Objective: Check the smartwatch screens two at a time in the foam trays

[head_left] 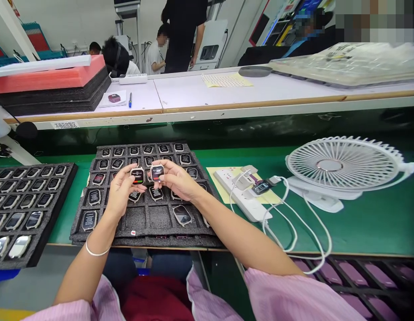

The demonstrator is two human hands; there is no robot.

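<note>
Silver-rimmed, dark-screened square watch (pixel 138 175) sits pinched in my left hand (pixel 119 192); just right of it, my right hand (pixel 179 180) grips a matching silver-rimmed watch (pixel 157 172), both above a charcoal foam tray (pixel 135 217).

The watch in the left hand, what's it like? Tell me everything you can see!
The watch is squarish with rounded corners. Its pale, metal-looking frame goes around a dark, lit screen with light writing, too small to read, above a strip of red and green. No strap shows. Its screen faces the camera. The left hand holds it between thumb and fingers above the dark, foam-looking tray, beside the other watch in the right hand.
</note>
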